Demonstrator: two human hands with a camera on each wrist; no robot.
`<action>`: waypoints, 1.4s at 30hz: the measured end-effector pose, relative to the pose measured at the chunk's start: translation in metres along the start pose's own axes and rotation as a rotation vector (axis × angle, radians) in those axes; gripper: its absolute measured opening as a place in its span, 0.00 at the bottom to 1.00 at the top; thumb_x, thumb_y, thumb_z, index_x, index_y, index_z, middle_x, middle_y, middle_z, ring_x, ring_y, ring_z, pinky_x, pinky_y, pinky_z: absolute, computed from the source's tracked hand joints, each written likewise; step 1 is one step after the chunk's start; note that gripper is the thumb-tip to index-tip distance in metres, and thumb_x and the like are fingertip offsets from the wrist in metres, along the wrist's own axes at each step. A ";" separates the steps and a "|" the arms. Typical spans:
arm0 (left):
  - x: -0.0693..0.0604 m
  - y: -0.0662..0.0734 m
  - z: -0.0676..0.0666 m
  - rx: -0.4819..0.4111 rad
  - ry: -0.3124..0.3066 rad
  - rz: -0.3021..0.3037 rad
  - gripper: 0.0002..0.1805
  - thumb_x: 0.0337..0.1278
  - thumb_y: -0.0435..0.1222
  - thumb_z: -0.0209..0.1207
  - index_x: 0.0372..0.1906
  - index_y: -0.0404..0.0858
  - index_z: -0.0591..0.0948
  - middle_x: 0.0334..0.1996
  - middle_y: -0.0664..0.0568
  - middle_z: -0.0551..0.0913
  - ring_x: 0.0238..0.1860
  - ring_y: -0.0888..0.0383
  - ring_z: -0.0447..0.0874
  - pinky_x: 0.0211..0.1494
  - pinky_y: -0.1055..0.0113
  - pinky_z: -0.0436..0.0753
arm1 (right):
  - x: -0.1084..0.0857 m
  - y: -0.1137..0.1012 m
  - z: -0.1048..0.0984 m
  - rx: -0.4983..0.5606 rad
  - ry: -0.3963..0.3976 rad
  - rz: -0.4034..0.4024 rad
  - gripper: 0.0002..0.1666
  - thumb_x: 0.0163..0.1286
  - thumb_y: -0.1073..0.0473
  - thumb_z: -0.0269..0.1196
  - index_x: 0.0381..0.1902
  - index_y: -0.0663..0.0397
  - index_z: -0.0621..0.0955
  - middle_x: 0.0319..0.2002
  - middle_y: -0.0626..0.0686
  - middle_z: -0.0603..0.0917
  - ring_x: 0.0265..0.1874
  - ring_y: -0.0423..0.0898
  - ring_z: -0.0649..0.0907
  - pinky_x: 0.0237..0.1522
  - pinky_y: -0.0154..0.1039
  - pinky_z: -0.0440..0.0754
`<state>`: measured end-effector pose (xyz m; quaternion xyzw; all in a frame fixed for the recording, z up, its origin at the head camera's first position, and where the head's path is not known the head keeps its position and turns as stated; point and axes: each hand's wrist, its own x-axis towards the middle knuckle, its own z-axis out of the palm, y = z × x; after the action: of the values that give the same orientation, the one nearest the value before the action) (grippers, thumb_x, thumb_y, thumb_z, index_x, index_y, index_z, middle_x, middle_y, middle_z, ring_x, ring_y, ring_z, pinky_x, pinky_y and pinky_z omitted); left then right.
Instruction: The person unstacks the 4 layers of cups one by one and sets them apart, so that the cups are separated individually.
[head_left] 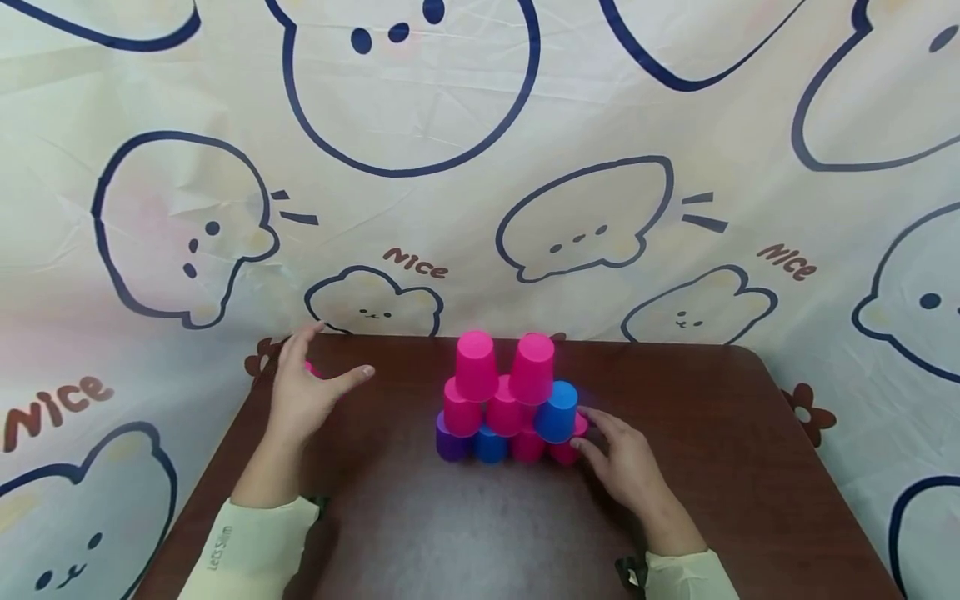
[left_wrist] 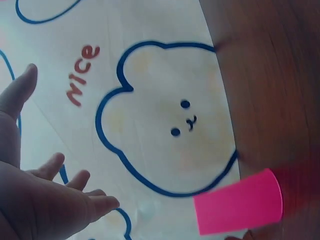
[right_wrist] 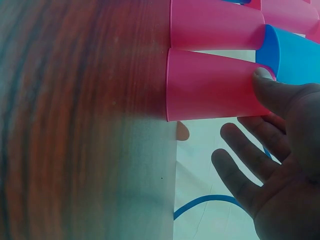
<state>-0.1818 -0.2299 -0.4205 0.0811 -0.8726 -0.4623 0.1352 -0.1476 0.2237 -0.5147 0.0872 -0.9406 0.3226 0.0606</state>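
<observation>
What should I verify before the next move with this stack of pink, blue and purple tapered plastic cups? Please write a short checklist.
1. Stack of tapered plastic cups standing: ok; rows of four, three and two.
2. Both top-row pink cups side by side: ok; narrow gap between them.
3. Loose pink tapered plastic cup wide end down on the dark-brown wood-grain table: ok.
4. Left hand holding that loose cup: not ok; its fingers are spread and apart from it.
5. Right hand pressing the bottom-row end pink cup: cannot tell; thumb overlaps it, but pressure does not show.
</observation>
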 end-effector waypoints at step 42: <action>-0.027 0.072 0.064 -0.260 -0.359 0.200 0.54 0.44 0.48 0.81 0.78 0.52 0.66 0.73 0.57 0.71 0.78 0.51 0.62 0.75 0.42 0.67 | 0.000 0.001 -0.002 0.003 0.007 -0.015 0.35 0.68 0.52 0.73 0.71 0.47 0.77 0.66 0.56 0.81 0.65 0.60 0.80 0.60 0.61 0.81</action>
<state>-0.1770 -0.1318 -0.4000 -0.1074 -0.8195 -0.5619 0.0325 -0.1477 0.2260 -0.5136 0.0931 -0.9392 0.3239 0.0665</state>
